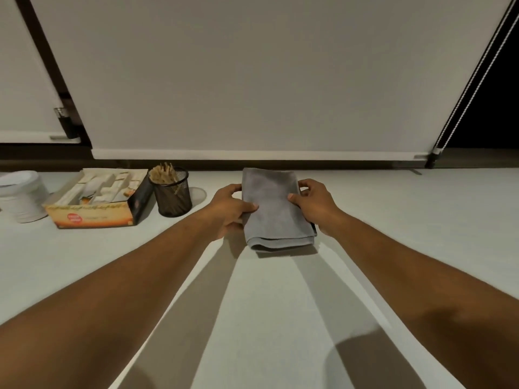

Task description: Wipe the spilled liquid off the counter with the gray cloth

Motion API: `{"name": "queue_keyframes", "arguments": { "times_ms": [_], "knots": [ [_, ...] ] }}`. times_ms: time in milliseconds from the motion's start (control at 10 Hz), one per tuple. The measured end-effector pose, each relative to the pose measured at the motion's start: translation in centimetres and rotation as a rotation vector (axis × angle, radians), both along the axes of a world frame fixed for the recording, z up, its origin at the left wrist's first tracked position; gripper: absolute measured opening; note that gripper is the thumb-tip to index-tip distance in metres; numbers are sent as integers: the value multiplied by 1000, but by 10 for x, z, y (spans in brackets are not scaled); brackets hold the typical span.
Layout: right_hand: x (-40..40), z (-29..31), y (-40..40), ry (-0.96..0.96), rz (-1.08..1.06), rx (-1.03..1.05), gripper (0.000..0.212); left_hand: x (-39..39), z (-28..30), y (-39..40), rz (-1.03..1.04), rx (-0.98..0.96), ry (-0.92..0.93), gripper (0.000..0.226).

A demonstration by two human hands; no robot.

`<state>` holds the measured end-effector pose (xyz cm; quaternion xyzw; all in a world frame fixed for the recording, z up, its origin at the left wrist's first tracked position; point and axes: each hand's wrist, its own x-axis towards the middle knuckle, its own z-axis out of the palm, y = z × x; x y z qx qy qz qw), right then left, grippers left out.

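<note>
White cup (21, 196) at the far left edge of the counter (280, 304), well apart from the hands. Beside it, an open cardboard box (95, 204) of sachets, its printed front facing the viewer. Just right of the box, touching or nearly touching its dark end, a black mesh pot (172, 196) filled with wooden sticks (too small to tell what kind). Behind the pot, a round cap (198, 193) set flush in the counter surface.

Left hand (229, 210): forearm stretched forward from the lower left, wrist straight, thumb laid on top of the gray cloth (276, 209) and fingers curled round its left edge; the hand is clamped on that edge. The cloth is folded into a thick rectangle, long side running away from the viewer, its doubled fold nearest the viewer, lying flat on the counter between the two hands. Right hand (316, 204): forearm extended from the lower right, mirroring the left, thumb pressed on the upper face and fingers wrapped over the right edge, likewise closed on the cloth. No wet patch can be made out on the counter near the grip. Behind the cloth, a lowered white blind (252, 80) with a bead chain (466, 94) at its right side.
</note>
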<state>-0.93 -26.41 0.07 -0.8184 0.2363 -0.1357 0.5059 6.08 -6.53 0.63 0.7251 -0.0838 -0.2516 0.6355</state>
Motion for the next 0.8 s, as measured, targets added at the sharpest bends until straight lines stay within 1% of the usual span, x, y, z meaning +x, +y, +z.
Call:
{"name": "queue_keyframes", "arguments": {
  "times_ms": [200,300,400,500,600,700,800],
  "knots": [
    [69,-15,-23,26,2,-21,50,63,-20,-39,99,155,-138,69],
    [94,-22,-24,54,19,-77,53,84,-25,-43,118,286,-268,59],
    [108,-30,-20,102,34,-223,51,98,-29,-40,98,445,-405,46],
    [112,-42,-15,121,4,-412,44,103,-34,-37,36,661,-529,52],
    [108,-50,-11,150,-38,-636,39,93,-37,-33,-8,849,-765,50],
    [95,-50,-5,154,-69,-914,43,72,-36,-25,-85,922,-1075,36],
    [80,-45,5,17,-113,-1043,43,55,-33,-15,-111,891,-1183,44]
  ]
}}
